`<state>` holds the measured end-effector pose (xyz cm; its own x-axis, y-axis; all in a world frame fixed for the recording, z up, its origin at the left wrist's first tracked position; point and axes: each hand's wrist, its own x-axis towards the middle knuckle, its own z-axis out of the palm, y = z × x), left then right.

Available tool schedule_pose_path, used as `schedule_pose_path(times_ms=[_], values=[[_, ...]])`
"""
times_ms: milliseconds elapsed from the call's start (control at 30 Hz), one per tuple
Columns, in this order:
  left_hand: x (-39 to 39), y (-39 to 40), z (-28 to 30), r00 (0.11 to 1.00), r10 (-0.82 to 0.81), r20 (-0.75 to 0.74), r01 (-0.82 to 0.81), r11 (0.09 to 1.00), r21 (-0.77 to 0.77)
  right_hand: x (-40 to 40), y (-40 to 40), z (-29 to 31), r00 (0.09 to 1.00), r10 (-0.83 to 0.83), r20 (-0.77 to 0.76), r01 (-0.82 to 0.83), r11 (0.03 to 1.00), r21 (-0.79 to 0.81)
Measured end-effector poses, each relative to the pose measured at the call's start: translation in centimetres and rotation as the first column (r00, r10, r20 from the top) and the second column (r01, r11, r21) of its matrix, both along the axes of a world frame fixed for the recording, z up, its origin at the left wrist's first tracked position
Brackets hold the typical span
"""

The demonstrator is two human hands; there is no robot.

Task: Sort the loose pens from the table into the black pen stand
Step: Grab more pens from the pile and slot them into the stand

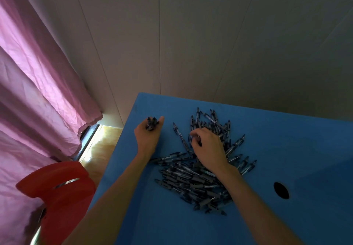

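The step in hand looks like gathering: pens are being picked from the pile on the blue bench and collected in a fist before any go to the stand. The left hand is curled round a small bunch of pens, their ends sticking up above the fingers, thumb raised beside them. It rests on the bench well left of the pile. The right hand lies on top of the pile with its fingertips bent down among the pens at the far-left edge; it seems to be pinching one, but I cannot tell whether it has a hold.

Next, I judge, the right hand must lift one pen free of the tangle and pass it to the left bunch without dragging neighbours along.

The black pen stand is not in view, so where the bunch must go cannot be said. The pens are dark and dimly lit, hard to tell apart. The right hand hides part of the pile. A round hole shows in the bench on the right.
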<state>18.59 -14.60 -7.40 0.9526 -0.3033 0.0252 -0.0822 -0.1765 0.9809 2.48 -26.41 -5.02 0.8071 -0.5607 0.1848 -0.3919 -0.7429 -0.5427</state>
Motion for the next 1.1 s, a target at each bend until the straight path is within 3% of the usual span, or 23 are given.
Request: schedule_pose_path(times_ms=[200,400,633,867,1100], values=[[0.8,0.6,-0.1,0.995,-0.005,-0.1,0.009,0.999,0.037,-0.1,0.3,0.1,1.0,-0.001,-0.01,0.001,1.0,0.014],[0.4,1.0,2.1,0.993,-0.047,-0.109,0.056,0.995,0.083,-0.4,0.7,1.0,1.0,-0.011,-0.024,0.011,1.0,0.019],[-0.5,1.5,6.3,0.959,-0.247,-0.136,0.267,0.952,0.149,-2.2,1.6,4.6,0.997,-0.074,-0.007,0.075,0.996,0.044],[-4.9,0.6,11.9,0.846,-0.518,-0.129,0.532,0.799,0.282,-7.8,1.8,9.8,0.976,-0.211,0.05,0.206,0.974,0.098],[-12.7,-2.6,16.3,0.684,-0.724,-0.089,0.692,0.607,0.391,-17.5,0.6,14.3,0.914,-0.403,0.053,0.394,0.91,0.13]])
